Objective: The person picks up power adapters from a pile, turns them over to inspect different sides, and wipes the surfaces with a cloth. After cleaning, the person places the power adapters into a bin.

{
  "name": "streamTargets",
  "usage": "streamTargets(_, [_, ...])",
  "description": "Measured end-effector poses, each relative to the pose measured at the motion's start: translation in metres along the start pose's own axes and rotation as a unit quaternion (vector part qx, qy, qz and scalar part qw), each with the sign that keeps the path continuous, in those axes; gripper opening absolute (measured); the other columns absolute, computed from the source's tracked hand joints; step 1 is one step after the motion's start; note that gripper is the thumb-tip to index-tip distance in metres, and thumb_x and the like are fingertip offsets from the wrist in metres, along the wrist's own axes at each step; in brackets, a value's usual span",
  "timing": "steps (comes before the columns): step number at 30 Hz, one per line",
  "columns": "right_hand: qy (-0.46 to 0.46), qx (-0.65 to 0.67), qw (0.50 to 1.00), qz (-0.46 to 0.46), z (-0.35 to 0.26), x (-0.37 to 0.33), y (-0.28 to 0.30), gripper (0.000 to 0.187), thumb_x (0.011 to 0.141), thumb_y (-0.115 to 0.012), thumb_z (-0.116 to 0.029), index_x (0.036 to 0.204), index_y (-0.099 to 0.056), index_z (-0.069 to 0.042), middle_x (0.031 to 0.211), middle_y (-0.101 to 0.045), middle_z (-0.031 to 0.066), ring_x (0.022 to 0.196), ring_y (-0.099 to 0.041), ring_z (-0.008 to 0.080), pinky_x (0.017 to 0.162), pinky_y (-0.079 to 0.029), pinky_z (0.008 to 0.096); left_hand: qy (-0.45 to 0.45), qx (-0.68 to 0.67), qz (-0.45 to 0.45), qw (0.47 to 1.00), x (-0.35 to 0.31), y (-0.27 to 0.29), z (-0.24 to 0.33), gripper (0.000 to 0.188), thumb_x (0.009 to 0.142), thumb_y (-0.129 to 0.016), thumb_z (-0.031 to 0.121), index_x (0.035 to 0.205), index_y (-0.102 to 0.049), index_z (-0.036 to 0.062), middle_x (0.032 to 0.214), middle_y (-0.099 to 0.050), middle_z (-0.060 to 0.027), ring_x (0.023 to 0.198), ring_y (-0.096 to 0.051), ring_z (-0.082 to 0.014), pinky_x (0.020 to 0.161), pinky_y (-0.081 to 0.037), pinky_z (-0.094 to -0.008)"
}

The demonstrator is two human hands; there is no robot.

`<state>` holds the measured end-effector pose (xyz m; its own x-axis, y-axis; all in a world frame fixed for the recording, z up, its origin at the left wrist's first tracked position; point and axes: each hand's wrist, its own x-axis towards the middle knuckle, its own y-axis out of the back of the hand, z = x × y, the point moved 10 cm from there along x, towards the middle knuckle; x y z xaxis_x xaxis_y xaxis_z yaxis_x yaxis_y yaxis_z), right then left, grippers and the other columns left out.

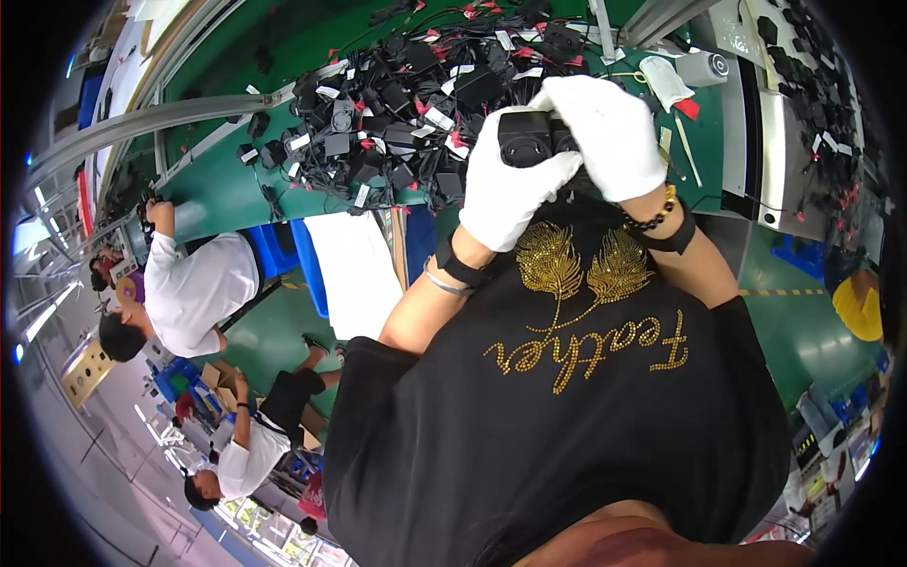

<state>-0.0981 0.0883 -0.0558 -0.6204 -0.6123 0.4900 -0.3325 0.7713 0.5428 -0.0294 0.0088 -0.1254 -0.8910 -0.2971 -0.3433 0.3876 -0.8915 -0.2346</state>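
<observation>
Head view: we've got both hands in white gloves up at the bench edge. Left hand (pixel 510 184) is curled round a black adapter (pixel 525 138), fingers wrapped under and beside it, so it's closed on the block. Right hand (pixel 612 132) sits over the top and right side of the same adapter, fingers bent down onto it; how tight that grip is we can't tell, the glove hides the fingertips. The adapter sits between the two palms, just above the near edge of the green bench (pixel 222 194), close to our chest.

Behind the hands lies a big pile (pixel 397 113) of black adapters w/ tangled cords and white and red tags. To the right, a white cloth (pixel 665 79) and a thin stick (pixel 687 151) on the bench. Co-workers (pixel 194 288) in white shirts are at work well off to the left, apart from us.

Risks, as we judge them: the adapter's cord prob. runs back into the pile, so a pull could drag neighbours off the edge or snag. Gloves are smooth-looking, the block could slip and drop to the floor. Tags may tear if cords catch. The right wrist's bead bracelet (pixel 652 215) could hook a loose cord too.
</observation>
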Motion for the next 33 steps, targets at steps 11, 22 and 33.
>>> streamTargets(11, [0.052,0.060,0.973,-0.218,-0.011,-0.005,-0.018,0.027,0.082,-0.057,-0.005,0.108,-0.063,-0.003,0.104,-0.065,0.0099,0.083,-0.062,0.0248,0.073,-0.050,0.0316,0.082,-0.041,-0.101,0.991,-0.002,-0.005,-0.014,0.042,0.073,-0.069,0.001,0.110,-0.049,0.0004,0.081,-0.061,-0.0058,0.056,-0.056,-0.0098,0.046,-0.045,-0.0193])
streamTargets(22, [-0.172,0.211,0.956,-0.108,0.045,-0.016,-0.009,0.030,0.093,-0.047,-0.019,0.109,-0.060,0.003,0.092,-0.068,0.0115,0.073,-0.062,0.0133,0.063,-0.049,0.0228,0.096,0.008,-0.124,0.988,-0.011,-0.017,-0.015,0.051,0.070,-0.074,0.000,0.114,-0.048,-0.0004,0.088,-0.058,-0.0074,0.058,-0.056,-0.0096,0.048,-0.047,-0.0197])
streamTargets(33, [-0.164,0.330,0.929,-0.028,0.024,-0.023,0.041,0.041,0.099,-0.037,-0.026,0.113,-0.056,0.007,0.110,-0.062,0.0167,0.100,-0.061,0.0214,0.086,-0.048,0.0304,0.085,-0.212,-0.150,0.962,0.000,-0.010,-0.017,0.046,0.069,-0.069,-0.003,0.111,-0.050,-0.0007,0.082,-0.061,-0.0077,0.057,-0.057,-0.0138,0.053,-0.048,-0.0234])
